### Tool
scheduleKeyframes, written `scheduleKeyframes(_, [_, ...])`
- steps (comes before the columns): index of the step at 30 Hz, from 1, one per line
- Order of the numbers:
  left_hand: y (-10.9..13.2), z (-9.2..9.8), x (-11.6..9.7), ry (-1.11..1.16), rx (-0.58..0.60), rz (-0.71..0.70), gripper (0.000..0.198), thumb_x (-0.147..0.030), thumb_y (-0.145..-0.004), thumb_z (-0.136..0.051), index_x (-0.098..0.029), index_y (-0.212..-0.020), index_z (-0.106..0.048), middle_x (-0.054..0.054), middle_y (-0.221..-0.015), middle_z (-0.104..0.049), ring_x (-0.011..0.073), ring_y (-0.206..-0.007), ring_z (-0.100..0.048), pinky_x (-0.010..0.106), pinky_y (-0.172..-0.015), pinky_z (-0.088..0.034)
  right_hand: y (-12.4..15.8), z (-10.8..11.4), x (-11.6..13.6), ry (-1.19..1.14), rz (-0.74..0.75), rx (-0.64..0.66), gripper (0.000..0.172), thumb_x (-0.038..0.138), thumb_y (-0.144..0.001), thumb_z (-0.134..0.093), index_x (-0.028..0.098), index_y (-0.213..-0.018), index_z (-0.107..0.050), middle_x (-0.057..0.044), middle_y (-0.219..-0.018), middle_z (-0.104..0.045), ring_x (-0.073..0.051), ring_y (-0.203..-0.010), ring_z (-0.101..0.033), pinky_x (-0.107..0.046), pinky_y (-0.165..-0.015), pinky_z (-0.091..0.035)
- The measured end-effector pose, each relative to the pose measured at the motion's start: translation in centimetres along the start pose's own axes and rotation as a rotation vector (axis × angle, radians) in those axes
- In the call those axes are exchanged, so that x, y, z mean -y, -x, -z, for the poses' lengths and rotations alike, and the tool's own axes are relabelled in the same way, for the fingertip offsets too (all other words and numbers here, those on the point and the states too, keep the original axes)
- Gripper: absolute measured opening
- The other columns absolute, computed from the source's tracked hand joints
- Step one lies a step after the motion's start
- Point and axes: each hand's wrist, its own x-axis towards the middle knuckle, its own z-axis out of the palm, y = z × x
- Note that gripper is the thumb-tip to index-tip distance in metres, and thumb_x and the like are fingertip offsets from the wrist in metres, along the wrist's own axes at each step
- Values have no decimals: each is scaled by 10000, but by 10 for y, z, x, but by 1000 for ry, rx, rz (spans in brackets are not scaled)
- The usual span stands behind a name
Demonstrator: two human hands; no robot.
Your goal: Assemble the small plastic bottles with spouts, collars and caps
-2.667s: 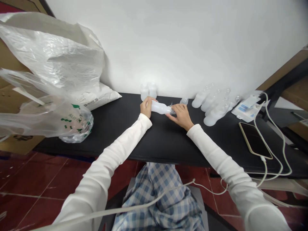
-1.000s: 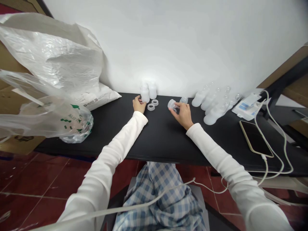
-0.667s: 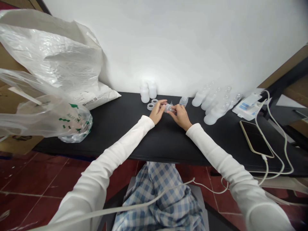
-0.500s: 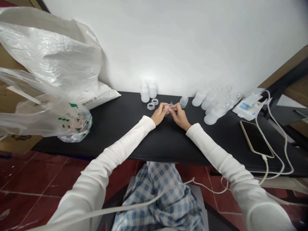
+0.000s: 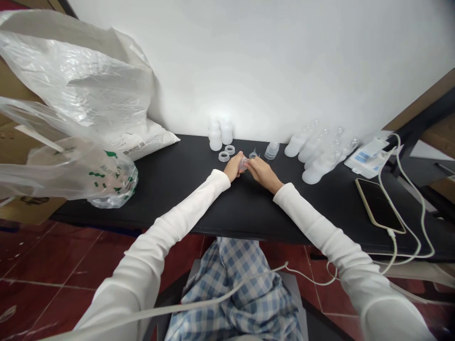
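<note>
Counter (image 5: 241, 208): matte black, smooth, far edge tight to a plain white wall. Near that far edge, left of centre, two upright bottles (image 5: 215, 137), frosted white plastic, rounded and waisted, side by side. Just in front of them, two flat clear rings (image 5: 223, 156), open-centred. Right of the hands, a small spiky clear piece (image 5: 253, 155), outline hard to read, then a clear domed stack (image 5: 272, 150) with ridged sides. Farther toward the right end, a slanting cluster of frosted bottles (image 5: 313, 174) with glossy clear domes on top; past it a white-and-blue package (image 5: 364, 160) and a dark-screened phone (image 5: 380, 206) with a pale cable plugged in. At the left end, a crinkled, shiny white sack (image 5: 106, 90) behind a thin see-through bag (image 5: 110, 177) with green print. Left hand (image 5: 233, 166) curled, fingers closed about a small translucent piece (image 5: 243, 164); right hand (image 5: 263, 172) bent inward, fingertips pinching the same piece from its side. The piece sits between both hands, over the counter's middle, nearer the far edge; milky-clear, rounded, mostly hidden by fingers.
</note>
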Motion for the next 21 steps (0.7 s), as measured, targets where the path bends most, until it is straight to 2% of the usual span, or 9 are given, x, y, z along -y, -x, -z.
scheduleKeyframes(2, [-2, 2, -2, 53, 76, 59, 500, -620, -977, -369, -198, -726, -463, -48, -516, -408, 51, -363, -281, 182, -380, -137, 0, 5, -5, 115, 126, 65, 409, 246, -1070, -231, 215, -969, -626, -76, -835, -610, -206, -817, -546, -359, -807, -504])
scheduleKeyframes(5, [-5, 7, -4, 72, 119, 101, 526, -659, -943, -422, -198, -690, -459, -53, -482, -381, 46, -347, -251, 181, -370, -115, 1, 14, -10, 180, 182, 105, 436, 159, -1048, -224, 227, -1059, -654, -92, -940, -643, -208, -870, -557, -382, -854, -513])
scheduleKeyframes(10, [-11, 19, -2, 32, -22, 87, 596, -760, -893, -416, -204, -691, -486, -68, -466, -316, 53, -359, -237, 194, -379, -141, 4, 29, -21, 176, 171, 17, 373, 245, -1072, -283, 233, -1016, -651, -93, -1021, -677, -198, -889, -601, -353, -822, -515])
scheduleKeyframes(12, [-14, 23, 3, -33, -110, 5, 535, -721, -899, -458, -209, -751, -503, -68, -493, -359, 67, -387, -297, 203, -398, -212, 6, 37, -27, 210, 99, -39, 305, 326, -1066, -362, 210, -1000, -636, -93, -951, -683, -205, -847, -614, -346, -783, -507])
scheduleKeyframes(14, [-16, 26, 7, -127, -178, -122, 405, -612, -881, -585, -219, -841, -497, -66, -558, -441, 84, -461, -415, 214, -470, -343, 9, 44, -31, 225, 22, -40, 263, 381, -1041, -440, 191, -1020, -622, -82, -864, -677, -210, -790, -621, -339, -741, -494])
scheduleKeyframes(17, [-17, 28, 13, -336, -194, -315, 371, -394, -781, -763, -226, -949, -479, -37, -763, -580, 104, -666, -567, 252, -685, -482, 11, 49, -32, 221, -67, 83, 183, 343, -985, -530, 185, -1034, -611, -52, -788, -669, -200, -697, -611, -315, -662, -448])
scheduleKeyframes(19, [-16, 28, 16, -492, -169, -409, 396, -308, -741, -794, -222, -963, -478, 8, -917, -627, 139, -824, -612, 292, -793, -506, 12, 50, -32, 222, -114, 194, 151, 311, -945, -581, 190, -1030, -609, -39, -768, -672, -193, -655, -604, -300, -620, -408])
scheduleKeyframes(21, [-16, 29, 18, -625, -129, -472, 362, -294, -758, -776, -216, -961, -486, 54, -1007, -641, 189, -963, -617, 344, -878, -512, 13, 49, -32, 220, -165, 284, 167, 298, -920, -614, 193, -1050, -604, -32, -770, -681, -191, -641, -607, -290, -599, -382])
